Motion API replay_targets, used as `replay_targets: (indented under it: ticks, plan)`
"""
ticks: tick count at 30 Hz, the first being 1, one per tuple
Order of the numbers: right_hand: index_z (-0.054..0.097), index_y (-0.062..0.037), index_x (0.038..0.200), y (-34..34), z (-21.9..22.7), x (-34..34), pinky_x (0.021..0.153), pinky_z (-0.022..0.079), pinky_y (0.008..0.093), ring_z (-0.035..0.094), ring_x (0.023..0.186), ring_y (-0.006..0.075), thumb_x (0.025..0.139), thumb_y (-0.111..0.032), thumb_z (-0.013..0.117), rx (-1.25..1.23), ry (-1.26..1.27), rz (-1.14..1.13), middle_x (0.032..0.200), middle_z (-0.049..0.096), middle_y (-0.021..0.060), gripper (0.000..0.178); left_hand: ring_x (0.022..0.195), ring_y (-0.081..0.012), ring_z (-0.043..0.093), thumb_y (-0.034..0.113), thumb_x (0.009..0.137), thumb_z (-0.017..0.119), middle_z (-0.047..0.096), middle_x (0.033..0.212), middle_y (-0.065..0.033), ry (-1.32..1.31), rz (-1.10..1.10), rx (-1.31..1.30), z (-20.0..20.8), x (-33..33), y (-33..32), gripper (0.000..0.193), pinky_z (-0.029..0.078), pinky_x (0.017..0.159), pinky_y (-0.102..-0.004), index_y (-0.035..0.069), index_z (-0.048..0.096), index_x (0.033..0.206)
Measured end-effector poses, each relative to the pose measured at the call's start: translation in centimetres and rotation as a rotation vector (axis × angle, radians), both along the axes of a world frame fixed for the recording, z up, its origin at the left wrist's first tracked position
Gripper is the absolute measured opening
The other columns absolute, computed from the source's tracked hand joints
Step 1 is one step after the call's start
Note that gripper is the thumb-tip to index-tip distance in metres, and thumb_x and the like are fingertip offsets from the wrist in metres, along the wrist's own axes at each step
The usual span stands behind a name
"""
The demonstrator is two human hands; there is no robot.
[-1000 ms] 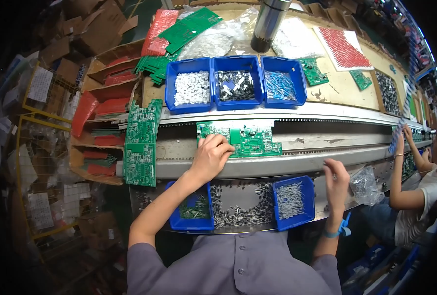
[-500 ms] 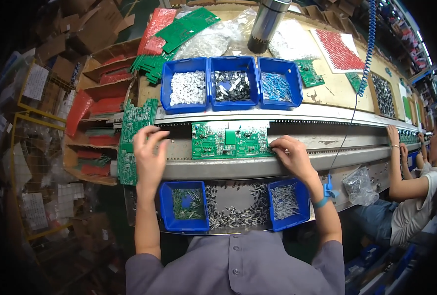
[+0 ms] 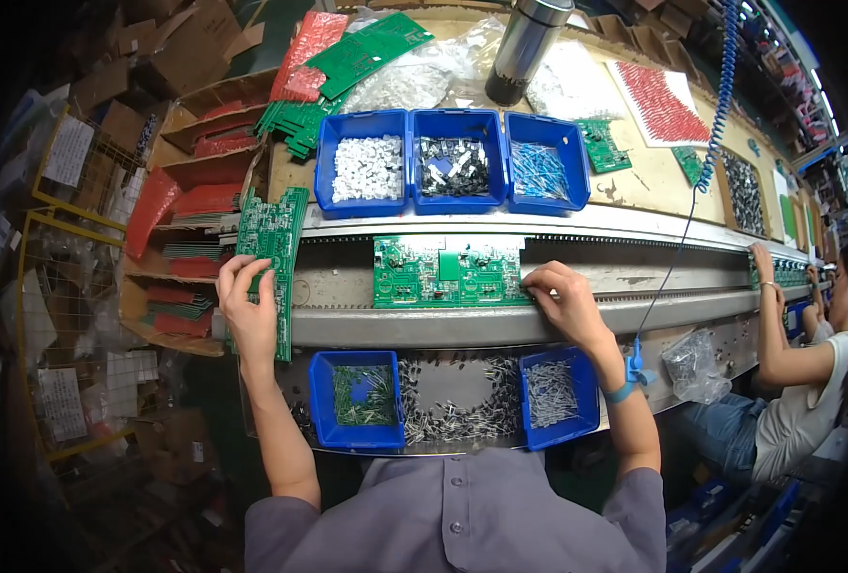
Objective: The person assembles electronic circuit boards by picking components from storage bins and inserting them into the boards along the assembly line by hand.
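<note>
My left hand is closed on a tall green circuit board at the left end of the rail, its fingers bent over the board's face. A second, wide circuit board, dotted with parts, lies across the conveyor rails in front of me. Beside that board's right edge is my right hand, thumb and fingers pinched together. Whatever sits between those fingertips, if anything, is too small to make out. A blue band circles my right wrist.
Beyond the rails stand blue bins of white parts, black-and-white parts and blue parts. Nearer are bins of green-leaded parts and pale-leaded parts. A steel flask and coiled cord stand out behind. A co-worker's arm is at right.
My left hand has moved left and down from above the rail and taken hold of the tall board, whose lower end has swung right. The right hand stays nearly still.
</note>
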State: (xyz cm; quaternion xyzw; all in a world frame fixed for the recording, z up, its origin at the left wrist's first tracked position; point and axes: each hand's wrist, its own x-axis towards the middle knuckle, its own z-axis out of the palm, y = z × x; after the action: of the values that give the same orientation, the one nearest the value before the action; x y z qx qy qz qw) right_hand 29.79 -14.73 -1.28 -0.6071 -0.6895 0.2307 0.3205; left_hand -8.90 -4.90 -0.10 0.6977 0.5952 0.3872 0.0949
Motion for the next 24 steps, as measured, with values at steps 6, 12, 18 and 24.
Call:
replay_targets:
  ticks: [6, 12, 18, 24]
  plan:
    - [0.064, -0.0018, 0.087, 0.04, -0.25, 0.13, 0.065, 0.049, 0.0370, 0.061, 0.076, 0.0329, 0.077, 0.005, 0.059, -0.001, -0.016, 0.011, 0.084, 0.061, 0.0137, 0.013, 0.099, -0.0261, 0.055, 0.004, 0.082, 0.062, 0.057, 0.102, -0.0100, 0.014, 0.005, 0.000, -0.46, -0.03, 0.03, 0.009, 0.042, 0.087, -0.0351, 0.001, 0.064, 0.090]
    - [0.064, -0.0034, 0.088, -0.10, -0.04, -0.09, 0.066, 0.049, 0.0387, 0.060, 0.076, 0.0337, 0.077, 0.003, 0.058, 0.053, -0.088, 0.038, 0.086, 0.061, 0.0123, 0.014, 0.099, -0.0263, 0.055, 0.004, 0.082, 0.062, 0.057, 0.102, -0.0100, 0.012, 0.008, -0.001, -0.35, -0.03, -0.05, 0.009, 0.042, 0.088, -0.0356, 0.001, 0.064, 0.090]
    - [0.063, -0.0044, 0.087, -0.06, 0.06, -0.22, 0.064, 0.049, 0.0398, 0.060, 0.075, 0.0335, 0.077, 0.000, 0.057, 0.075, -0.175, 0.083, 0.084, 0.060, 0.0115, 0.013, 0.100, -0.0265, 0.055, 0.004, 0.082, 0.062, 0.057, 0.102, -0.0102, 0.025, 0.008, 0.008, -0.39, -0.15, 0.05, 0.009, 0.042, 0.088, -0.0359, 0.001, 0.065, 0.090]
    - [0.061, -0.0050, 0.089, -0.18, 0.08, -0.28, 0.062, 0.049, 0.0392, 0.059, 0.075, 0.0308, 0.071, 0.002, 0.054, 0.127, -0.330, 0.140, 0.084, 0.057, 0.0105, 0.020, 0.100, -0.0266, 0.054, 0.003, 0.082, 0.062, 0.057, 0.102, -0.0102, 0.034, 0.017, 0.010, -0.41, -0.25, 0.08, 0.009, 0.042, 0.088, -0.0360, 0.001, 0.065, 0.090]
